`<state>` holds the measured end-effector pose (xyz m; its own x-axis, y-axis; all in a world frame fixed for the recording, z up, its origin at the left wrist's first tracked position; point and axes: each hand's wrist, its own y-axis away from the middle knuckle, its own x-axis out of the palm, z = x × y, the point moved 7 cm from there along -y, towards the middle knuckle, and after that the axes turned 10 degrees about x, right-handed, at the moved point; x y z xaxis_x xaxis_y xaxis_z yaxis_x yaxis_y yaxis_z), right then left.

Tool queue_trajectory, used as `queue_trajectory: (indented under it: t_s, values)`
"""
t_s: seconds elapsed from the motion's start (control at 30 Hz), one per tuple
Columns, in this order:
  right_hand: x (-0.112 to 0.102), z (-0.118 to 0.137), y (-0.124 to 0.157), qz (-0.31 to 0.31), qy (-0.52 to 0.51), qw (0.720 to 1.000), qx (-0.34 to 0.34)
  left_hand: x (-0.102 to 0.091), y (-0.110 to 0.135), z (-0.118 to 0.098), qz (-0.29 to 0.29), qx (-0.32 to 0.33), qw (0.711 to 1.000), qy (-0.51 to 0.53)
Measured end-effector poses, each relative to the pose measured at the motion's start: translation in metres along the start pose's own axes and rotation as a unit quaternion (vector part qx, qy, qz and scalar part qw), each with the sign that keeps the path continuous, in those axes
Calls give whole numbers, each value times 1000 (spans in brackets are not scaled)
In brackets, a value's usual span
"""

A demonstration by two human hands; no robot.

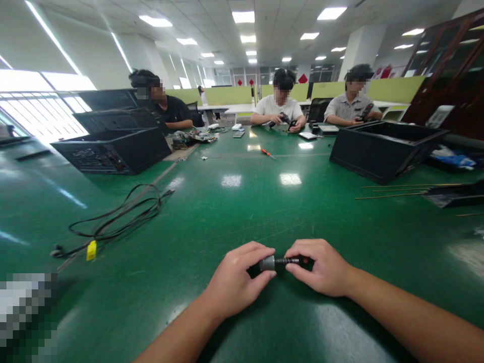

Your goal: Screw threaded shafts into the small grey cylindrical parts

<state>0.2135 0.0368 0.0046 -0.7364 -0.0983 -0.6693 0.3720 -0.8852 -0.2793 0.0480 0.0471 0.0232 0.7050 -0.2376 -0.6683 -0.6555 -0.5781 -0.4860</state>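
Observation:
My left hand [236, 280] and my right hand [321, 267] meet low in the middle of the green table [242, 212]. Between them lies a small dark cylindrical tool [280, 261] with a grey metal end. The left fingers pinch the grey end. The right fingers close round the dark end, which they partly hide. Both hands rest close to the tabletop.
A coiled black cable [124, 214] with a yellow tag lies to the left. Black computer cases stand at the back left [113, 148] and right [381, 146]. A small orange screwdriver [267, 153] lies mid-table. Three people sit at the far end, handling devices.

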Motion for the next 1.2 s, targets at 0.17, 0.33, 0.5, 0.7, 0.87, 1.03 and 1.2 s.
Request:
queue_trajectory:
  t_s: [0.17, 0.33, 0.5, 0.7, 0.87, 1.03, 1.2]
  values:
    - [-1, -1, 1, -3, 1, 1000, -1, -1, 0, -1, 1, -1, 1000, 0]
    - [-1, -1, 1, -1, 1, 1000, -1, -1, 0, 0, 2, -2, 1000, -3]
    - [-1, 0, 1, -1, -6, 1000, -2, -1, 1, 1, 2, -5, 1000, -2]
    - [-2, -1, 0, -3, -4, 1000, 3, -1, -1, -1, 5, -8, 1000, -6]
    - [-2, -1, 1, -8, -3, 1000, -2, -2, 0, 0, 3, 0, 1000, -6]
    - [-2, -1, 1, -8, 1, 1000, -5, -2, 1, 1, 5, -3, 1000, -11]
    - [-2, -1, 0, -6, 3, 1000, -5, -3, -1, 0, 6, -6, 1000, -8]
